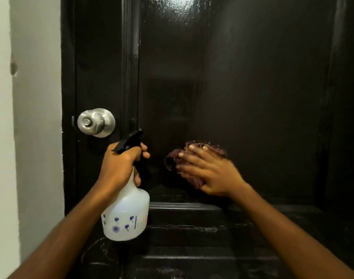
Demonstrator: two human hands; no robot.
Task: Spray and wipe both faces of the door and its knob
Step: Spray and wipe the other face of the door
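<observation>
Pressing a dark red cloth (175,157) flat on the black door (252,87), low on its middle panel, the right hand (210,174) spreads its fingers wide, likely to rub a bigger patch. The left hand (121,164) wraps round the spray bottle (125,214) neck, likely ready to squirt. The silver knob (95,122) sits by the door's left edge, near the pale wall (35,117). Nothing blocks it.

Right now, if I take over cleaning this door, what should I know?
Left hand grips the spray bottle by its neck, nozzle toward the door, near the knob.
Right hand presses the cloth flat on the middle panel.
Done: door's upper panel looks wet with spray.
Left, likely: finish wiping this face, wipe the knob, then do the other face, which is out of view.
</observation>
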